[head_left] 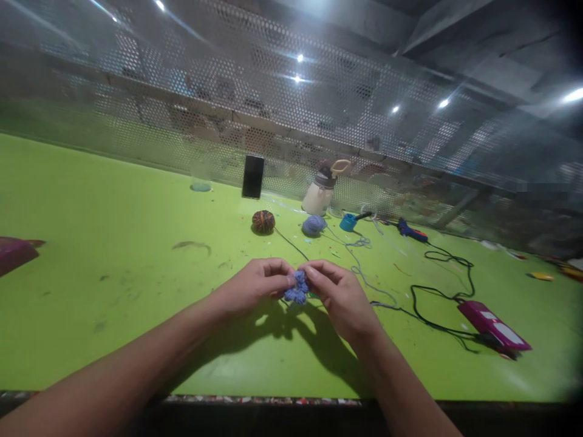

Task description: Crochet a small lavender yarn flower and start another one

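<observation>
Between my two hands, just above the green table, is a small blue-purple crocheted flower. My left hand pinches its left edge between thumb and fingers. On the other side, my right hand grips the flower's right edge with thumb and forefinger. A bit of green shows under the right fingers, too small to make out. Beyond the hands lie a multicoloured dark yarn ball, with a strand running toward my hands, and a blue-purple yarn ball, whose loose strand trails off to the right.
On the green table a phone and a bottle stand by the perforated screen. A blue pot, a glue gun and a magenta power strip with a black cord lie rightward. Another magenta object is far left.
</observation>
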A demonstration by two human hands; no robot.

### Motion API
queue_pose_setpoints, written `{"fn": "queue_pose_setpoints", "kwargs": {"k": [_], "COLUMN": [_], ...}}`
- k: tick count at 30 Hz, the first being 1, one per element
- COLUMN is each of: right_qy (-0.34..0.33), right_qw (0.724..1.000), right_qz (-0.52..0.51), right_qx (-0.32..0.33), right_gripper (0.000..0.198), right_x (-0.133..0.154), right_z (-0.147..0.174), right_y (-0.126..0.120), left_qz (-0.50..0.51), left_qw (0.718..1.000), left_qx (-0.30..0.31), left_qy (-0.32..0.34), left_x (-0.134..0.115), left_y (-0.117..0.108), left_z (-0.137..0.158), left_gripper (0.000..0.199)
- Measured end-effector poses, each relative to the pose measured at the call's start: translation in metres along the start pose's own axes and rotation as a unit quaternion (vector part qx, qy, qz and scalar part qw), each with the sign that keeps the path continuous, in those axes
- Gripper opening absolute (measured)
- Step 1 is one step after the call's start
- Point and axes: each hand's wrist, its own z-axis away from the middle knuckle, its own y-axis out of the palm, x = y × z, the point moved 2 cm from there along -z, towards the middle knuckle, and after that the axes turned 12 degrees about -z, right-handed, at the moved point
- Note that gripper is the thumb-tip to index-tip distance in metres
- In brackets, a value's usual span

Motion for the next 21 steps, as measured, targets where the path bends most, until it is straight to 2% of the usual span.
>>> {"fn": "queue_pose_setpoints", "kwargs": {"k": [7,12,21], "right_qy": [0.000,0.018,0.024], "right_qw": [1.000,1.000,0.999], "right_qz": [0.008,-0.010,0.037], "right_qx": [-0.017,0.002,0.015], "right_gripper": [0.013,0.011,0.014], "right_x": [0.005,0.008,0.025], "right_z": [0.002,-0.003,-0.008], "right_y": [0.001,0.001,0.009], "left_qz": [-0.027,-0.001,0.036], "left_qw": [1.000,1.000,0.999], "left_qx": [0.000,0.003,0.008], "left_qy": [-0.015,-0.024,-0.014], "left_x": [-0.010,-0.013,-0.010], "left_y": [0.003,0.004,0.001], "left_z": [0.007,0.009,0.010], "left_gripper": [0.014,0.013,0.013]}}
